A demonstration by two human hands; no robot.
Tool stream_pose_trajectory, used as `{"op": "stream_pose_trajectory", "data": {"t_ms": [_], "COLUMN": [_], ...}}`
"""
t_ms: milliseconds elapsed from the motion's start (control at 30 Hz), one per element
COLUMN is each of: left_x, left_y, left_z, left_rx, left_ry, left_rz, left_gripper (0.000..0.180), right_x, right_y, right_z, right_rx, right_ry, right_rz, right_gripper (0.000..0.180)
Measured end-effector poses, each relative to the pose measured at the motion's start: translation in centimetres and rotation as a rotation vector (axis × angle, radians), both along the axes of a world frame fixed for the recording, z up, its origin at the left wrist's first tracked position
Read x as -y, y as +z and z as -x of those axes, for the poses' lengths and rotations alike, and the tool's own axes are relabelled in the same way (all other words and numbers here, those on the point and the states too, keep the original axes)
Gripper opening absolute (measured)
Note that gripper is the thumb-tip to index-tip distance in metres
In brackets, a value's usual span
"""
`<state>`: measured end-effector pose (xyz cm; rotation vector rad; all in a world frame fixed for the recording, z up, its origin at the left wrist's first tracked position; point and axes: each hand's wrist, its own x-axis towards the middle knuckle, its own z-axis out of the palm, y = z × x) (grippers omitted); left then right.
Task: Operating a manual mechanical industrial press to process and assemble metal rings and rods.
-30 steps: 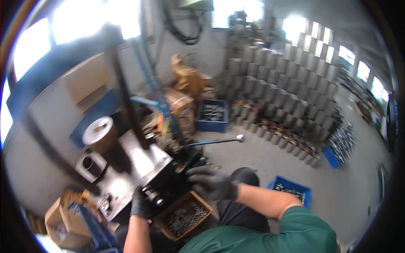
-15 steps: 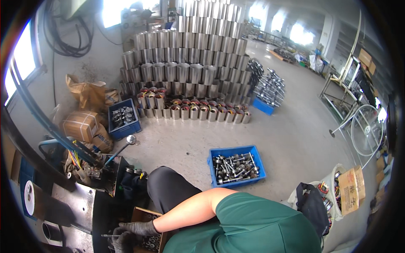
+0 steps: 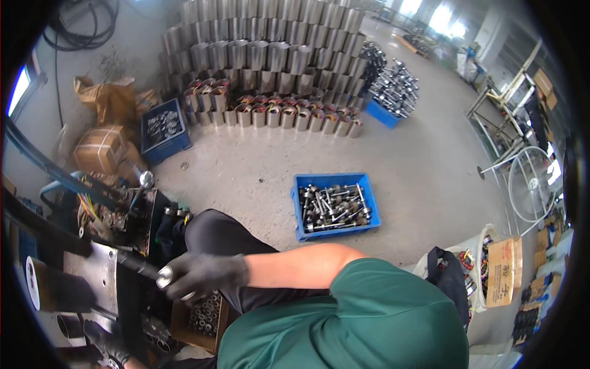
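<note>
My right hand [image 3: 206, 275], in a dark grey glove, is closed at the shiny rounded metal end [image 3: 165, 277] of a dark rod [image 3: 136, 264]. That rod slants from the machine's metal plate [image 3: 92, 278] toward me. Low on the left, my gloved left hand [image 3: 106, 339] lies in shadow beside a dark-mouthed metal tube [image 3: 72, 326]; its fingers are too dark to make out. Below my right hand, an open cardboard box [image 3: 187, 332] holds several small ring-shaped metal parts [image 3: 204, 317].
A blue crate [image 3: 338, 235] of shafted metal parts sits on the floor ahead. Stacked metal cylinders [image 3: 270, 58] form a wall behind it. Another blue crate [image 3: 166, 147] and a strapped carton [image 3: 99, 147] stand at left. White sacks [image 3: 485, 246] and a wheeled frame [image 3: 531, 183] are at right.
My hands were together over the cardboard box with a thin rod; now they are apart. The right has risen to the dark rod, and the left has moved down-left beside the tube. The view has shifted.
</note>
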<state>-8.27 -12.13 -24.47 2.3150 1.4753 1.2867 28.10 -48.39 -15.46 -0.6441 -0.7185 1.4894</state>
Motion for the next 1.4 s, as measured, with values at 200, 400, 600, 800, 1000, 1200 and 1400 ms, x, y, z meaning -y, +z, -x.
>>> {"op": "stream_pose_trajectory", "data": {"t_ms": [200,400,600,800,1000,1200,1400], "left_x": [-2.9,-5.2,-3.2,-3.3,-8.3,-8.4,-2.3], "left_y": [-1.9,-1.8,0.1,0.6,-1.5,-1.3,3.6], "left_z": [-0.9,0.9,-1.0,-1.1,3.9,5.8,11.5], "left_rx": [-0.004,-0.273,-0.399,-0.271,0.073,0.289,0.632], "left_ry": [0.045,0.109,0.184,0.225,-0.039,-0.128,-0.14], "left_rz": [0.153,0.153,0.185,0.252,0.446,0.577,0.406], "left_gripper": [0.039,0.052,0.048,0.041,0.038,0.034,0.03], "right_x": [11.7,18.8,25.4,32.5,38.1,38.5,37.9], "right_y": [-2.1,-16.7,-25.9,-28.8,-26.9,-22.8,-26.4], "right_z": [-8.5,-11.6,-11.3,-14.5,-22.2,-27.0,-24.2], "right_rx": [-0.204,-0.347,-0.715,-0.405,0.994,1.666,1.467], "right_ry": [-0.413,-0.795,-1.091,-1.236,-0.936,-0.737,-0.512], "right_rz": [-0.006,0.436,0.782,1.103,1.1,1.278,1.23], "right_gripper": [0.034,0.039,0.019,0.012,0.026,0.041,0.037]}}
